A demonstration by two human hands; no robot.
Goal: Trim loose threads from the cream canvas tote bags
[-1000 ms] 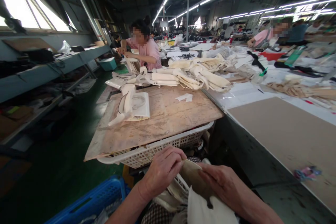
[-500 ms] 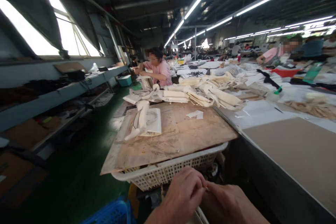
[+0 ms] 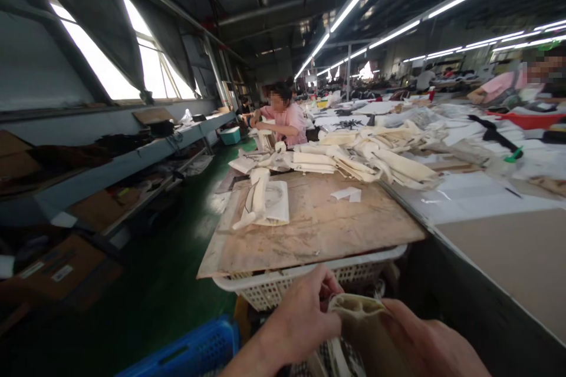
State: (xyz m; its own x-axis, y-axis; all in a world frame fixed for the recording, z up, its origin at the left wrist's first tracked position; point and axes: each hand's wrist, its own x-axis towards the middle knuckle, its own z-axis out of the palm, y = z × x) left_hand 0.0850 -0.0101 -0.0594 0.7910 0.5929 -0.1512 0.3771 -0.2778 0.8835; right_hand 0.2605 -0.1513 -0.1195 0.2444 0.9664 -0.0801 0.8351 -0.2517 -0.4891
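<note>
Between my hands, low in the head view, is a cream and tan fabric piece with a folded, rolled upper edge. My left hand pinches its left edge, thumb and fingers closed together. On the other side my right hand grips the piece, its fingertips partly hidden behind the fabric. Just beyond stands a white plastic basket with a worn wooden board across its top. A cream fabric piece lies on the board's left part, on a white flat piece.
Cream fabric bundles are heaped at the board's far end. A blue basket stands at lower left. To the right runs a long worktable with sheets on it. One co-worker sits beyond the heap; another is at far right.
The fabric piece has come up into plain sight between my hands, which are now farther apart. The view has turned slightly left.
</note>
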